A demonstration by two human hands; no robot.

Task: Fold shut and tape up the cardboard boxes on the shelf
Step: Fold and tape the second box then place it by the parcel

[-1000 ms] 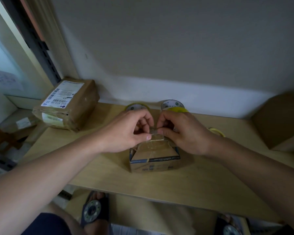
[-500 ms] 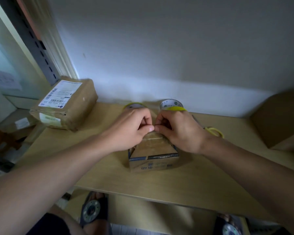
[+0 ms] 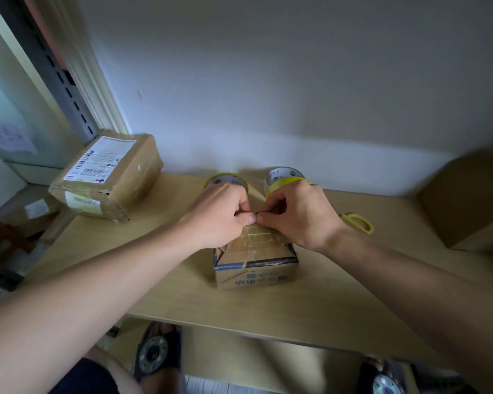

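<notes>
Small cardboard box (image 3: pixel 255 268), flaps shut, tape-glossed top

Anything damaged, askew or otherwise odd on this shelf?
Yes. The labelled parcel at back left looks battered: its near end is crumpled and torn. The small box under both hands is also worn, with ragged top corners and wrinkled tape. Nothing is spilled.

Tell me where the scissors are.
The yellow-handled scissors lie on the shelf just right of the right hand, between it and the brown box at right.
</notes>
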